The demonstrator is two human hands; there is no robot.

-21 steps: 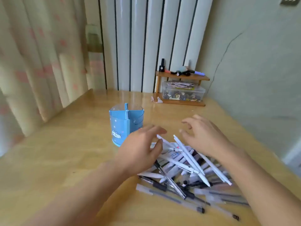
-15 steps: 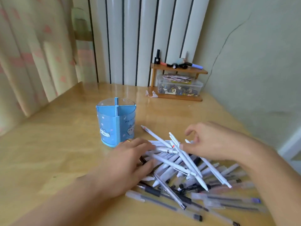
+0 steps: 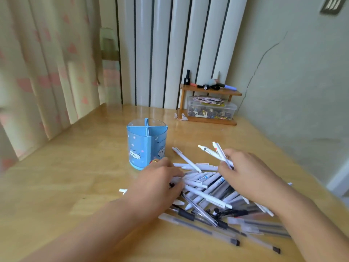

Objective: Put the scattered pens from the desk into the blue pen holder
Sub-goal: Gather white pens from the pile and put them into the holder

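The blue pen holder (image 3: 146, 146), with cartoon prints and a divided, empty top, stands upright on the wooden desk (image 3: 75, 176). To its right lies a heap of white, black and clear pens (image 3: 205, 195). My left hand (image 3: 156, 184) rests palm-down on the heap's left side, just right of the holder's base, with fingers and thumb closed around the ends of some white pens. My right hand (image 3: 247, 174) sits on the heap's right side and grips two white pens (image 3: 217, 153) whose ends stick up and to the left.
A small wooden shelf (image 3: 211, 91) with markers stands at the desk's back, with a clear box of small items (image 3: 211, 110) beneath it. A curtain (image 3: 47, 63) hangs on the left, and a wall runs along the right.
My right hand has closed on two white pens and tilted their ends upward. My left hand has slid further onto the heap and curled around pens. The camera view has shifted slightly.
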